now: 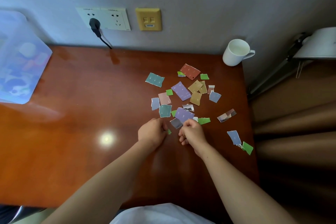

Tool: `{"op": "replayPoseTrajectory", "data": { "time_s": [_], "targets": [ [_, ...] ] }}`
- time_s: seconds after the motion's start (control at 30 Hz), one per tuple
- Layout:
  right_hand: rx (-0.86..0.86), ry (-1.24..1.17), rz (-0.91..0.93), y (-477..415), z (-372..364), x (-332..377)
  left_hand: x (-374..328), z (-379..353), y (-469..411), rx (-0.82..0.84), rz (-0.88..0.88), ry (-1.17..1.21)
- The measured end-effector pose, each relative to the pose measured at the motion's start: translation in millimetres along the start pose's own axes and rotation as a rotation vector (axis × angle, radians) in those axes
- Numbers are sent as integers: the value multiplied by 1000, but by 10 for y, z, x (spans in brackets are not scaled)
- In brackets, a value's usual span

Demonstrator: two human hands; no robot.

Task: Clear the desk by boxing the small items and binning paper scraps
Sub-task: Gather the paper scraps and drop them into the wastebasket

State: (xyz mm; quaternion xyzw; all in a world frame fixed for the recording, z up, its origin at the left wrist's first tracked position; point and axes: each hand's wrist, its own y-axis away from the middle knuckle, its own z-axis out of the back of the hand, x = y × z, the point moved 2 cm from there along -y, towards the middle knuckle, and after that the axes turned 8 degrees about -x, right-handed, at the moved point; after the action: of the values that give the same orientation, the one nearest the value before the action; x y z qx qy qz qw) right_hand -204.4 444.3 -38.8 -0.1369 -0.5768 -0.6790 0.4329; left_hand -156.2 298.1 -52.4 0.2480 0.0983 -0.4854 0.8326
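Observation:
Several torn coloured paper scraps [181, 91] lie scattered on the right half of the brown wooden desk [91, 96]. My left hand [151, 132] is curled at the near edge of the pile and pinches a small green scrap [169, 131]. My right hand [191, 132] is curled beside it, its fingertips on a purple scrap [183, 114] and a grey scrap [176, 123]. A translucent plastic box [20, 60] holding small items stands at the desk's far left. More scraps, blue [234, 137] and green [247, 148], lie near the right edge.
A white mug [236, 52] stands at the back right corner. Wall sockets with a black plug [95, 25] are behind the desk. A lamp [316, 45] and brown curtain are to the right. A light glare spot shows on the desk.

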Motion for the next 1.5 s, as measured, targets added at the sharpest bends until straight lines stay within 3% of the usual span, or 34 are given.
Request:
{"op": "replayPoseTrajectory", "data": {
  "time_s": [0.23, 0.4, 0.67, 0.87, 1.03, 1.17, 1.3, 1.4, 1.5],
  "targets": [
    [38, -19, -55, -10, -7, -41, -28, 6, -1, 4, -38, -16],
    [31, 37, -43, -25, -6, -84, -54, -2, -8, 38, 30, -4],
    [-37, -101, -100, -39, -31, 8, -256, -30, -16, 207, 116, 657],
    [-36, -118, -179, -100, 26, 95, -342, 17, -51, 256, 199, 863],
    [-33, -302, -314, -164, 51, 139, -437, 45, -65, 246, 241, 1002],
    [-88, -219, -181, -278, 108, 201, -382, 14, -166, 105, 237, 828],
    [-141, 341, 199, -384, 186, 309, -336, -43, -211, 82, 123, 373],
    [-136, 712, 288, -468, 208, 353, -387, -50, -220, 40, 30, 185],
    [-110, 847, 337, -516, 191, 398, -408, -70, -270, 32, -22, 57]
  ]
}}
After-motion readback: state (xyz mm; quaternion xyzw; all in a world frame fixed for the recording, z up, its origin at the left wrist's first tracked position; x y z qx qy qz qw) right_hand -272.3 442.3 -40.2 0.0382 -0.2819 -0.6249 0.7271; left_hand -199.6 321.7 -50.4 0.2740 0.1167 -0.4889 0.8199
